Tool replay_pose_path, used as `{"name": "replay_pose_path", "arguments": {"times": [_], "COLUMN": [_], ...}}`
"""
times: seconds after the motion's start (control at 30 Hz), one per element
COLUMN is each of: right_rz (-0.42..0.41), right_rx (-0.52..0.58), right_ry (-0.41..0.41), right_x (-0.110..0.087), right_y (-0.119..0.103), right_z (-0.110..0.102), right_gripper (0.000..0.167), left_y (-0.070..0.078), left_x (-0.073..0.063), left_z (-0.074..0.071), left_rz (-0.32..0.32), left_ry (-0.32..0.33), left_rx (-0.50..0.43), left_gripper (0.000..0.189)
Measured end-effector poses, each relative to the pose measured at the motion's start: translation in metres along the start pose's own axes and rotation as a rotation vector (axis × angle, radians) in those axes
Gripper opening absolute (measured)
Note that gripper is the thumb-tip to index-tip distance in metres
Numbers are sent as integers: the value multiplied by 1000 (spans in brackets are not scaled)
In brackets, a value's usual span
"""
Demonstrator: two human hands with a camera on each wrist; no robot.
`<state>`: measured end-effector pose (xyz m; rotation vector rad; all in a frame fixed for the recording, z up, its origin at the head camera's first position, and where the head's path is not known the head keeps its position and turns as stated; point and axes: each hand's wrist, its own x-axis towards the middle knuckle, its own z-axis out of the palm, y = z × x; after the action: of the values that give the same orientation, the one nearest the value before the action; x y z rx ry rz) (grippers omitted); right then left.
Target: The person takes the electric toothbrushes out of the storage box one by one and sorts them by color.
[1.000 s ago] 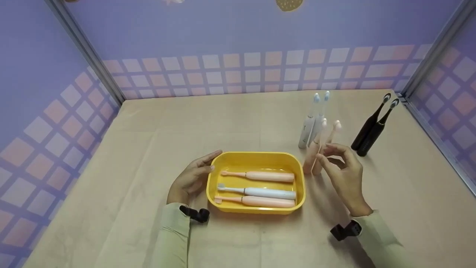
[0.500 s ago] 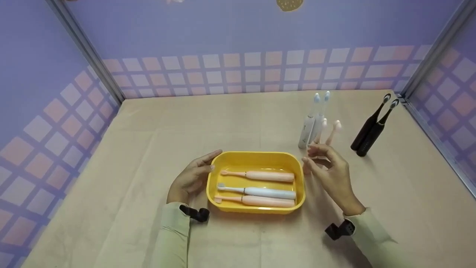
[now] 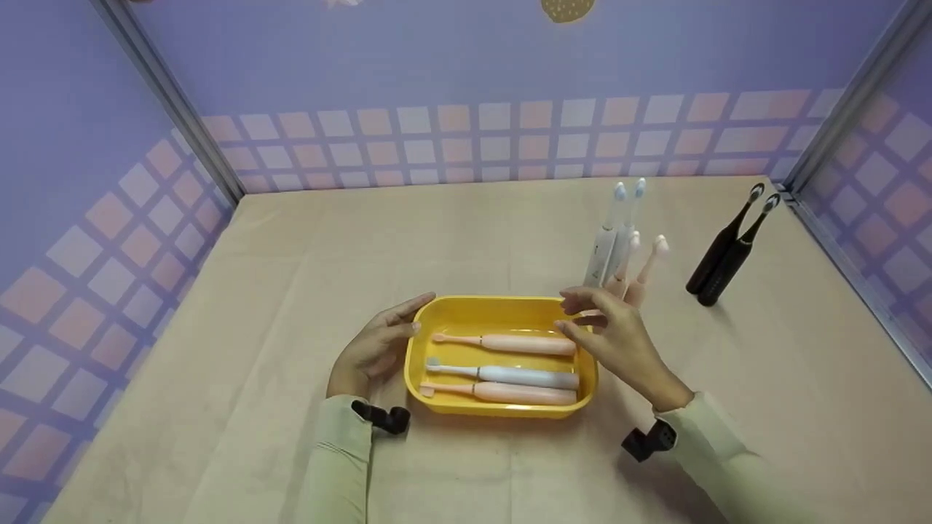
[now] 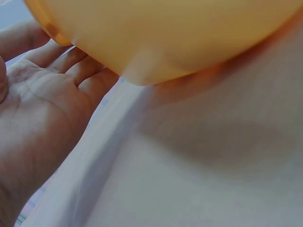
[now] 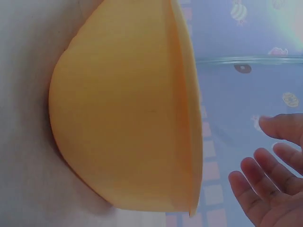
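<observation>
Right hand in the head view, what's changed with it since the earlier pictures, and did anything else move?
The right hand moved left, from the standing pink toothbrushes to the yellow tray's far right corner. I see nothing taken or let go; its grip looks empty. The left hand, the tray, the three toothbrushes inside and all the standing ones stayed put.

Left forearm (image 3: 338, 466): sleeved, nearly vertical in the head view
Left hand (image 3: 375, 346): turned inward, thumb and forefinger parted; palm spread flat and fingers (image 4: 92, 78) extended in the left wrist view
Right forearm (image 3: 721, 455): sleeved, slanting up and leftward
Right hand (image 3: 615, 331): raised, thumb and forefinger apart, the other fingers gently curved in the right wrist view
</observation>
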<state>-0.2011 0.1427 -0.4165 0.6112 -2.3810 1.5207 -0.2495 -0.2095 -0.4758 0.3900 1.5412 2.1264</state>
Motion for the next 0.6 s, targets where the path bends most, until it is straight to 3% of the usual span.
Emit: {"name": "replay_pose_path", "arguments": {"times": [0.6], "right_rz": [-34], "right_rx": [-180], "right_ry": [-401], "right_x": [24], "right_y": [-17], "right_z": [5], "right_gripper": [34], "left_y": [0], "left_x": [0], "left_z": [-1], "left_rz": [-19], "left_ry": [2], "left_rx": [-18], "left_gripper": [59]}}
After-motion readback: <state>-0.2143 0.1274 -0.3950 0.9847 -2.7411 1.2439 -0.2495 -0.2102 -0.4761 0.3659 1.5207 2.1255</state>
